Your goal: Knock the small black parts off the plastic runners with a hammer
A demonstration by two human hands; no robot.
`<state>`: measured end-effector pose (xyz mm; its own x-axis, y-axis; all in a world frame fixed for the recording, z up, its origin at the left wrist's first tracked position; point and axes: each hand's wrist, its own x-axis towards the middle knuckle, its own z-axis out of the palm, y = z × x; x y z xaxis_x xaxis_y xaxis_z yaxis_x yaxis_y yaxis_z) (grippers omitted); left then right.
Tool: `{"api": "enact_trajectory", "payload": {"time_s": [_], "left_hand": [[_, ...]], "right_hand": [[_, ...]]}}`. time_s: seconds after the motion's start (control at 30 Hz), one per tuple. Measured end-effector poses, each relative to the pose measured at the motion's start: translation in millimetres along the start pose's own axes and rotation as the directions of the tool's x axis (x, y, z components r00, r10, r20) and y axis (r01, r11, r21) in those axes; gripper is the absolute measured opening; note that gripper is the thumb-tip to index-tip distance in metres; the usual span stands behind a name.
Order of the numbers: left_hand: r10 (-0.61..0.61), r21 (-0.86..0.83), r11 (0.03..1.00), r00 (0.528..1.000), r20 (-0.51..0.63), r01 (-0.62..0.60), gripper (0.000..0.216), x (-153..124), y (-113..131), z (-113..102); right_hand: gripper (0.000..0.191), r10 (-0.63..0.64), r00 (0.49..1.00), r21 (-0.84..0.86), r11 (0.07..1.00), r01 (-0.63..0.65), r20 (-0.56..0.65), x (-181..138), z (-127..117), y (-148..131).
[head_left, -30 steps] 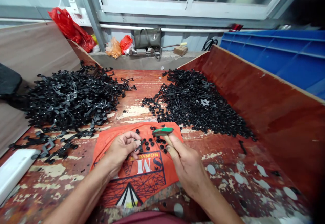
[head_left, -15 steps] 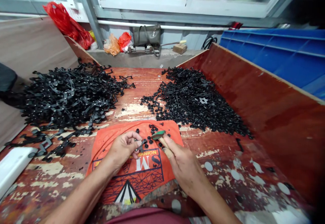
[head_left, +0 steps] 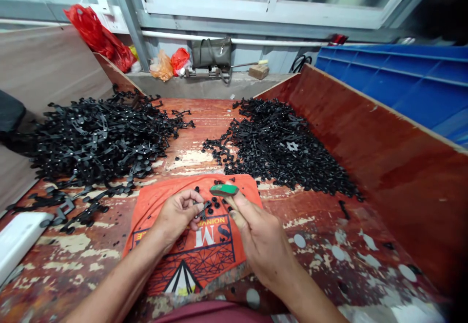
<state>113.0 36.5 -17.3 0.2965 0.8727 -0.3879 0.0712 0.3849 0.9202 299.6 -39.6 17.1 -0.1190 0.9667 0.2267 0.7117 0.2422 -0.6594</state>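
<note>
My left hand [head_left: 180, 211] is closed, its thumb and fingertips pinching a small dark linked part [head_left: 202, 210] over the orange cloth [head_left: 149, 203]. My right hand [head_left: 261, 230] wraps around the pale wooden handle of a small hammer with a green head [head_left: 224, 190]. That head is raised above the cloth, apart from the part in my left hand. Loose black round pieces [head_left: 216, 205] lie on the cloth between my hands, some hidden beneath the hammer head.
Piled black linked parts [head_left: 98, 137] fill the left of the worn red table [head_left: 175, 152]; smaller black pieces [head_left: 281, 142] are heaped on the right. Wooden boards [head_left: 380, 128] wall both sides. A white case [head_left: 24, 242] sits at the left, a blue crate [head_left: 395, 79] beyond the right board.
My right hand has raised the hammer slightly and shifted its head to the left. My left hand stays in nearly the same place with the part.
</note>
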Motion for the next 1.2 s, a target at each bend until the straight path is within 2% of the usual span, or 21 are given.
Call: {"api": "enact_trajectory", "payload": {"time_s": [0.13,0.27,0.33,0.43,0.53,0.6,0.67,0.73,0.8,0.83,0.87,0.93,0.97,1.0,1.03,1.1,1.2], "left_hand": [[0.013,-0.003,1.0,1.0,-0.009,-0.013,0.036,-0.5,-1.6,1.5],[0.016,0.002,1.0,1.0,-0.025,-0.016,0.035,0.8,-5.6,1.6],[0.013,-0.004,1.0,1.0,-0.021,-0.013,0.035,0.7,-6.0,-0.4],[0.012,-0.053,0.999,1.0,0.003,-0.012,0.037,-3.9,-1.7,-4.0],[0.026,-0.127,0.992,0.999,0.03,-0.022,0.038,-13.1,6.9,-1.6],[0.04,-0.164,0.986,0.999,0.032,-0.034,0.036,-19.5,11.4,4.8],[0.058,-0.177,0.983,0.998,0.023,-0.053,0.035,-24.6,13.3,12.0],[0.078,-0.126,0.989,0.996,0.032,-0.074,0.033,-28.7,14.0,15.7],[0.16,0.057,0.985,0.987,0.019,-0.161,0.028,-32.7,16.6,13.1],[0.232,0.214,0.95,0.973,0.007,-0.228,0.025,-34.8,19.3,9.8],[0.319,0.392,0.872,0.948,0.001,-0.294,0.023,-37.1,23.0,5.7],[0.482,0.672,0.629,0.874,0.058,-0.391,0.019,-41.7,32.0,-2.3],[0.519,0.73,0.53,0.846,0.123,-0.431,0.017,-43.7,36.3,-5.2],[0.523,0.738,0.48,0.83,0.193,-0.474,0.016,-45.4,39.7,-7.0],[0.5,0.711,0.489,0.83,0.248,-0.506,0.016,-46.8,41.8,-7.6],[0.379,0.603,0.635,0.875,0.302,-0.483,0.018,-48.3,41.4,-6.3],[0.169,0.389,0.882,0.949,0.266,-0.266,0.02,-48.2,31.7,-1.3]], "right_hand": [[0.046,0.052,0.993,-0.106,0.994,-0.041,0.105,6.3,9.3,3.6],[0.044,0.017,1.0,0.003,1.0,-0.017,-0.012,7.9,10.1,5.6],[0.044,0.015,1.0,0.022,1.0,-0.016,0.005,7.1,11.8,7.7],[0.041,0.06,0.998,0.077,0.995,-0.06,0.004,7.3,12.3,10.0],[0.028,0.142,0.989,0.202,0.971,-0.131,-0.043,9.7,4.3,3.0],[0.016,0.15,0.988,0.242,0.958,-0.154,0.037,10.9,-1.4,-6.7],[0.012,0.116,0.986,0.254,0.957,-0.143,0.117,11.3,-2.7,-15.8],[0.011,0.074,0.991,0.236,0.967,-0.1,0.115,11.3,0.2,-20.5],[0.013,0.051,0.998,0.183,0.981,-0.059,0.044,11.1,3.7,-20.6],[0.016,0.045,0.999,0.158,0.986,-0.046,0.012,11.0,4.4,-19.8],[0.018,0.04,0.999,0.142,0.989,-0.039,-0.007,10.8,4.1,-18.9],[0.019,0.023,1.0,0.141,0.99,-0.021,-0.011,10.3,1.3,-18.4],[0.019,0.005,1.0,0.15,0.989,-0.005,0.0,9.9,-0.8,-19.0],[0.02,-0.019,1.0,0.159,0.987,0.016,0.015,9.3,-2.9,-19.9],[0.022,-0.045,0.999,0.168,0.985,0.039,0.028,8.6,-4.6,-21.1],[0.023,-0.081,0.996,0.175,0.982,0.072,0.04,6.5,-6.5,-22.9],[0.02,-0.082,0.995,0.145,0.987,0.072,0.064,1.2,-4.2,-21.9]]}}
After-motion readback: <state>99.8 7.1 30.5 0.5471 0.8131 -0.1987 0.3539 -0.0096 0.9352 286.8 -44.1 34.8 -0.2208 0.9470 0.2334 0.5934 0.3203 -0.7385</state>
